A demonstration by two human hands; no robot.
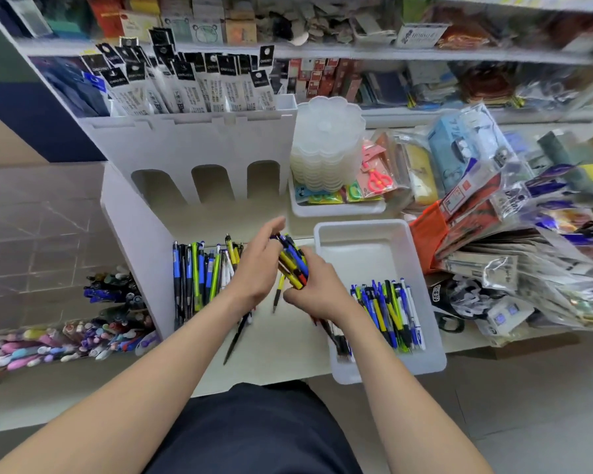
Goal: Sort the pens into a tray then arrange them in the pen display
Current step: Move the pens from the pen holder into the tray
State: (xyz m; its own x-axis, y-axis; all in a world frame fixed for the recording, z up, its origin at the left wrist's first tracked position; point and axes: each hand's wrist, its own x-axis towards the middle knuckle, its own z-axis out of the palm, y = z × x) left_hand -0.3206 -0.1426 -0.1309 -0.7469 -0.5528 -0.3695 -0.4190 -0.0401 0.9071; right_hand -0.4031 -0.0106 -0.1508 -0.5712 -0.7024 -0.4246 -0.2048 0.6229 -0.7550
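Two hands, left hand (254,272) and right hand (319,289), curled around one pen bundle (292,262) beside tray (360,224)

Blue-yellow pen bundle (292,265) gripped, tilted, above pen display (192,145) base; pen row (196,275) flat inside display; more pens (391,313) at near end of white tray (363,261).

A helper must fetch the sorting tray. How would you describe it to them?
Find the tall white pen display. Right of it sit two white trays. It is the nearer tray, holding loose blue and yellow pens; the farther tray holds stacked clear containers and scissors.
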